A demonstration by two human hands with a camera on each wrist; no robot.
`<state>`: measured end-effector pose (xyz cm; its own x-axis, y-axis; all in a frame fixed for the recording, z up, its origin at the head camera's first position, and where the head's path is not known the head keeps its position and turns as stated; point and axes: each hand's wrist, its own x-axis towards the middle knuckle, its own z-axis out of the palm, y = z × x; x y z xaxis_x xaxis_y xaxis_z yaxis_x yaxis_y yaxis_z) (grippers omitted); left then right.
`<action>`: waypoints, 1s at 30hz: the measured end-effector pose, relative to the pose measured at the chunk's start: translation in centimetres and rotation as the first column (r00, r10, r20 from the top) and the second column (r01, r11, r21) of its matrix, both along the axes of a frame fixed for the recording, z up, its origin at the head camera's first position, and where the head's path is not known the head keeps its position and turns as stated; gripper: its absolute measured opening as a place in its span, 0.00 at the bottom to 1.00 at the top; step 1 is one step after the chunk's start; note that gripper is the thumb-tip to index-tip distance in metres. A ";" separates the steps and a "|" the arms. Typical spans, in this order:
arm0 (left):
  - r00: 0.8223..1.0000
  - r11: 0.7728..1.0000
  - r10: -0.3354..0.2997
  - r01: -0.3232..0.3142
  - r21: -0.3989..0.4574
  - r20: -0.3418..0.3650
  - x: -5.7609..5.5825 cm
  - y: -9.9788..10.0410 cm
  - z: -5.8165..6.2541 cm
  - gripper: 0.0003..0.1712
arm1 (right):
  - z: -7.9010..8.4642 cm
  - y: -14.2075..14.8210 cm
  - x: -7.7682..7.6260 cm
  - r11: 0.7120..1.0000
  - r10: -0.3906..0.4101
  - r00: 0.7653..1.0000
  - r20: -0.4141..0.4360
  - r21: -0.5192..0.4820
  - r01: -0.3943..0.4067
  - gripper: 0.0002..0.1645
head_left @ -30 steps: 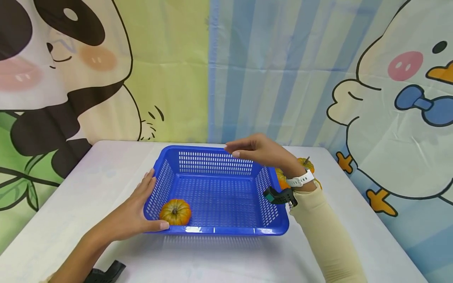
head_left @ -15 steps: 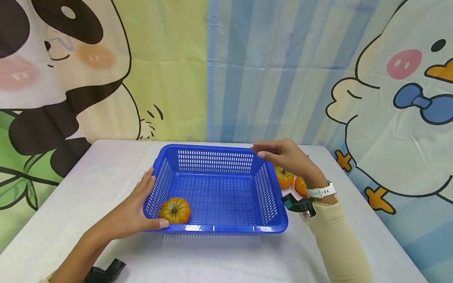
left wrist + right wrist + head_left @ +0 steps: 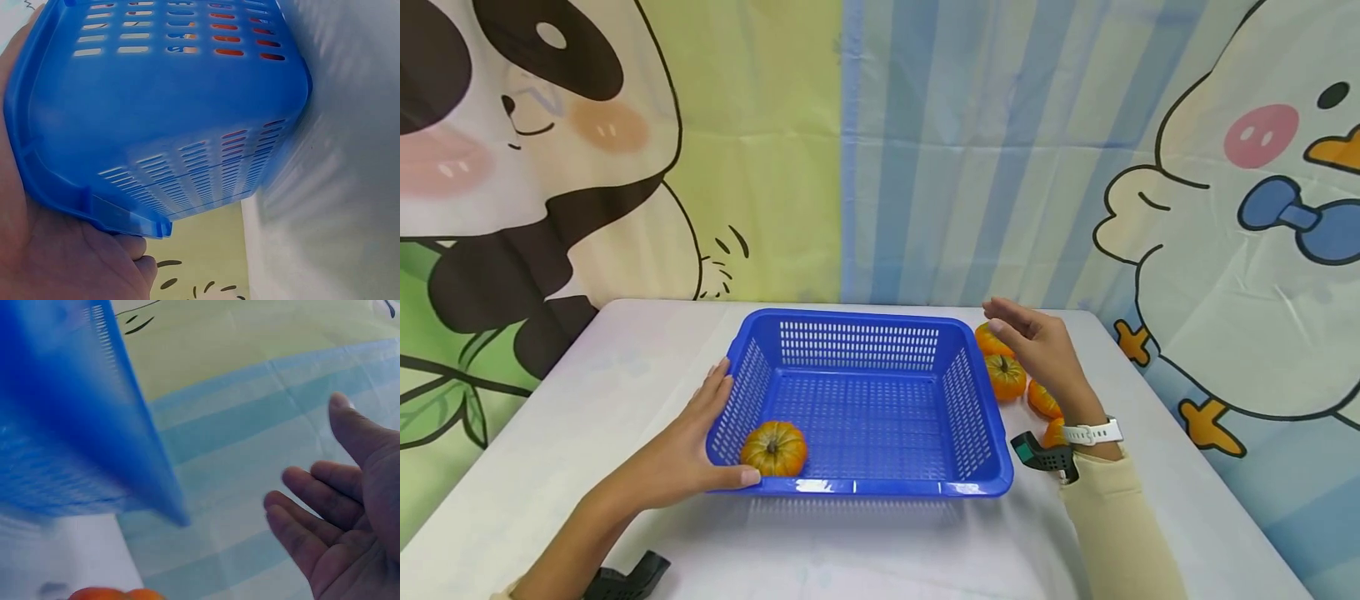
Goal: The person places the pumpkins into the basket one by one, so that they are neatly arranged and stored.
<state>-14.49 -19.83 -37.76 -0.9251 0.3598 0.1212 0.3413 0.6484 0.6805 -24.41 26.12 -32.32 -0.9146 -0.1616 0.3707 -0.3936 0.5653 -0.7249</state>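
Pressure from the left hand (image 3: pixel 673 457), its grip clasped round the near-left corner of the blue plastic basket (image 3: pixel 880 488), could skid or tip it if uneven; the small pumpkin (image 3: pixel 773 450) inside, by that corner, might then roll. Rightward, loose pumpkins (image 3: pixel 1004 378) crowd just beside the basket on the tabletop (image 3: pixel 880 554). Above them, the right hand (image 3: pixel 1037 348) is relaxed and empty; lowered carelessly, its black wrist camera (image 3: pixel 1047 458) could knock one away.

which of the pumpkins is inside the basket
The pumpkin in the near left corner of the blue basket, beside the left hand's thumb; the other visible pumpkins lie outside, to the right.
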 end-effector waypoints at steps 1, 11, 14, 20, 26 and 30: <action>1.000 1.000 0.000 0.000 -0.002 0.001 0.0 0.0 0.0 0.72 | -0.4 0.1 -0.1 1.000 -0.025 1.000 -0.007 -0.012 0.025 0.32; 1.000 1.000 -0.004 0.004 -0.008 0.006 0.0 0.1 0.2 0.72 | -3.7 1.6 -0.8 0.987 -0.155 0.988 0.013 -0.042 0.155 0.37; 1.000 1.000 -0.005 0.005 -0.003 0.002 0.1 0.1 0.2 0.71 | -4.4 2.0 -1.2 0.986 -0.154 0.987 0.039 -0.050 0.156 0.38; 1.000 1.000 -0.005 0.005 0.013 -0.004 0.2 -0.1 0.2 0.71 | -5.2 2.1 -1.5 0.986 -0.166 0.981 0.102 -0.007 0.168 0.42; 1.000 1.000 0.010 -0.010 -0.006 -0.004 0.3 0.0 0.0 0.71 | -5.9 2.1 -1.2 0.973 -0.230 0.953 0.196 0.052 0.224 0.50; 1.000 1.000 0.013 -0.013 -0.011 -0.008 0.3 0.0 0.0 0.71 | -6.6 2.1 -1.2 0.963 -0.268 0.930 0.253 0.037 0.267 0.53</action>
